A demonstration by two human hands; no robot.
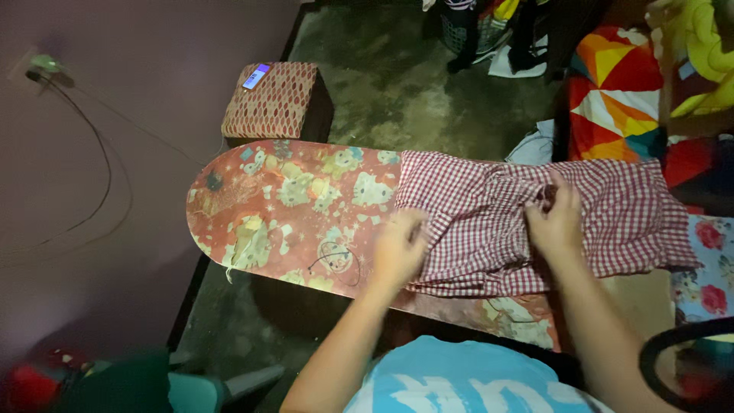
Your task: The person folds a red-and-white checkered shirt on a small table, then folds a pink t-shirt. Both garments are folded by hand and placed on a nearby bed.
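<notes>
Both hands are down on the red-and-white checked garment [489,222], which lies spread across the right half of the ironing board [290,214]. The left hand [399,251] sits at the cloth's 9 o'clock edge, fingers [413,229] curled loosely over the hem and pressing it to the board; they're bent rather than clenched, and whether they actually pinch the fabric is hard to tell, since the tips are tucked under and blurred. The right hand [556,218] works near the middle of the garment, fingers drawn tight together, pinching a small bunched fold at its 12 o'clock. The fabric puckers around that grip.

The board's worn cover, red with pale cartoon patches, lies bare out to 9 o'clock, with a thin dark thread or wire curling on it just beside the left hand. At 12 o'clock from the board's rounded end stands a small patterned box stool [274,101] with a phone [255,76] lying on top. A cable [103,168] trails down the purple wall at 9 o'clock. At 2 o'clock sits a bright geometric cushion [612,92].

The garment's far right end runs over the board and its shape is unclear. The bottom-left corner is a blur of red and green, and a dark curved object is cut off at the bottom right.
</notes>
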